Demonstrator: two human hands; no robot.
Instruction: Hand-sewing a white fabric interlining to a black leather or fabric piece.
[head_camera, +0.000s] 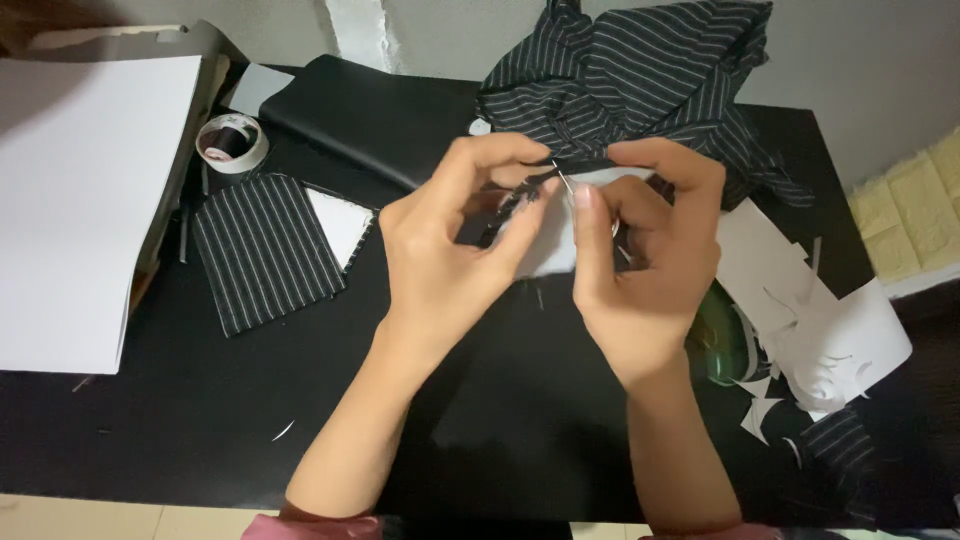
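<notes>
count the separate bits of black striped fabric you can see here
3, maybe more hidden: a big bunched striped heap at the table's far edge, a flat striped rectangle left of the left hand, a small striped scrap among the paper offcuts.

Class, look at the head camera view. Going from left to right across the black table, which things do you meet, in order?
White paper stack → spool of black thread → striped fabric panel → left hand → right hand → white paper scraps, on the black table.
</notes>
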